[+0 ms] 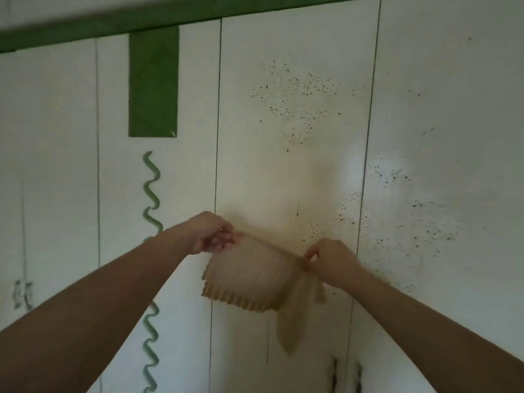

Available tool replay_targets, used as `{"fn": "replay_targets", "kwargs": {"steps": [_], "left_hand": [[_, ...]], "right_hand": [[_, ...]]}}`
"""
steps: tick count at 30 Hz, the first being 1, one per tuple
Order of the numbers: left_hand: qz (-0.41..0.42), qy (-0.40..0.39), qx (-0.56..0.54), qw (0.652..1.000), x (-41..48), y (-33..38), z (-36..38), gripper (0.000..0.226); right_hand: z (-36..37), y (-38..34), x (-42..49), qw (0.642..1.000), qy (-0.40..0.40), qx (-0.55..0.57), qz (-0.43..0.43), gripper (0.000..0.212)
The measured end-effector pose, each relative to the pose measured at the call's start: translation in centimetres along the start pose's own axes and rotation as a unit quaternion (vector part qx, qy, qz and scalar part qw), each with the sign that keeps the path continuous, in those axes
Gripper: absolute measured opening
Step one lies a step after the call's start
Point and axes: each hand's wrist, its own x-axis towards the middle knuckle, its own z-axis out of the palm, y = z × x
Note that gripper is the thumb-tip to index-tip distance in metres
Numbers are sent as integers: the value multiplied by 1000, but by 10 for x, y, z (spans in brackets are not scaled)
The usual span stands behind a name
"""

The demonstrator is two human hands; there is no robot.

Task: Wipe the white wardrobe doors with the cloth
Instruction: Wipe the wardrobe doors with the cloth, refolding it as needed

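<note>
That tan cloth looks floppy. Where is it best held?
Probably along its top edge, near both ends, coming from above: the cloth hangs limp, and the left hand and right hand pinching that edge stretch it flat before the wardrobe door. A loose tail droops below the right hand.

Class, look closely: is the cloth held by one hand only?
No, the left hand and the right hand each pinch the top edge of the cloth, which hangs between them.
</note>
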Motion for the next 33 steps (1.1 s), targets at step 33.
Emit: {"fn": "replay_targets", "kwargs": {"steps": [33], "left_hand": [[227,9,-520,824,26,194,398,12]], "right_hand": [[-183,302,37,813,570,90,73,45]]}}
